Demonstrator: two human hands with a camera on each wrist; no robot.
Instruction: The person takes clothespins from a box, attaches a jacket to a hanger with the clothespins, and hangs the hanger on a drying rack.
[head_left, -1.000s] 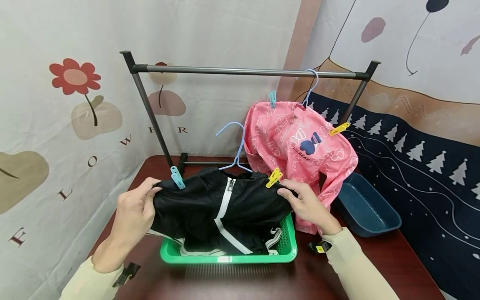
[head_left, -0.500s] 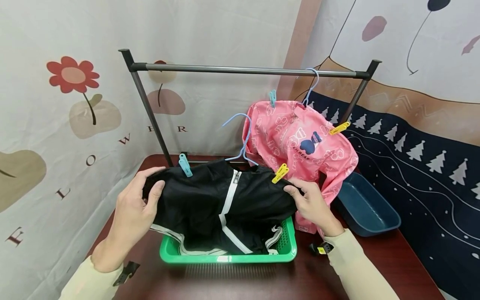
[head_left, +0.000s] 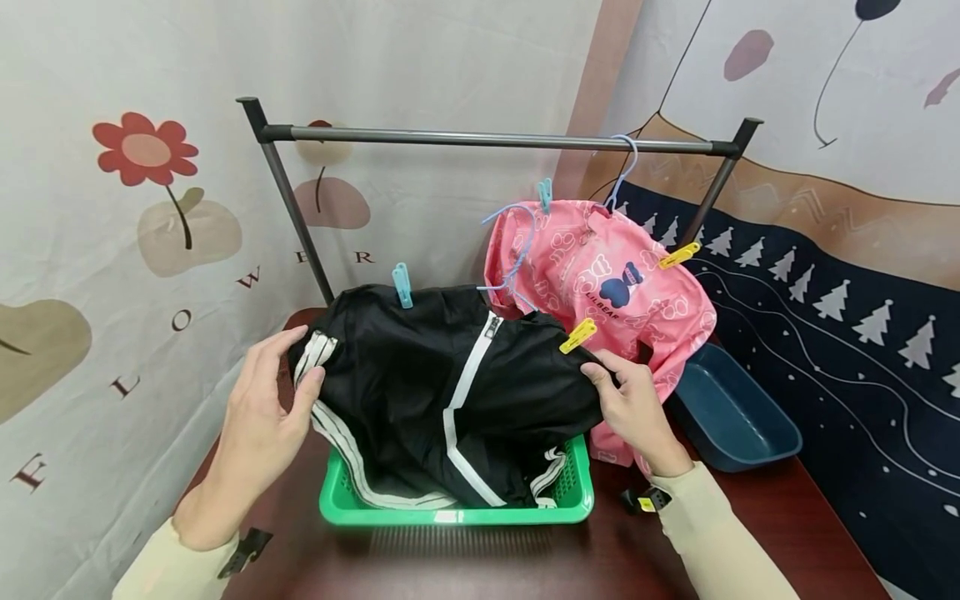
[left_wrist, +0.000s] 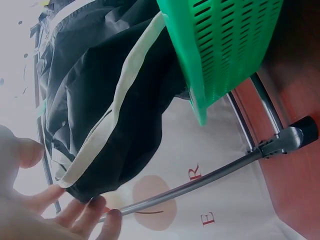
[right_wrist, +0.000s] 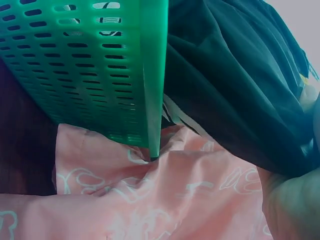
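Note:
A black jacket [head_left: 405, 375] with white trim and a zip is held up over the green basket [head_left: 457, 517], its lower part in it. A blue hanger [head_left: 522, 250] is in its neck. A blue clothespin [head_left: 402, 285] is on its left shoulder, a yellow clothespin [head_left: 578, 335] on the right one. My right hand [head_left: 633, 408] pinches the shoulder beside the yellow clothespin. My left hand [head_left: 258, 417] is at the other sleeve, thumb apart from the fingers. In the left wrist view, the fingers [left_wrist: 90, 212] touch the cloth's edge from beneath.
Behind stands a metal rack [head_left: 480, 137]. A pink jacket [head_left: 592, 283] hangs from its right side on a blue hanger [head_left: 625, 171], with clothespins on its shoulders. A dark blue basin [head_left: 738, 408] sits at the right of the brown table [head_left: 525, 567].
The black jacket's left shoulder has risen, and its hanger has shifted right and up. My left hand has loosened its pinch, and the white-striped sleeve edge now shows there. My right hand still pinches.

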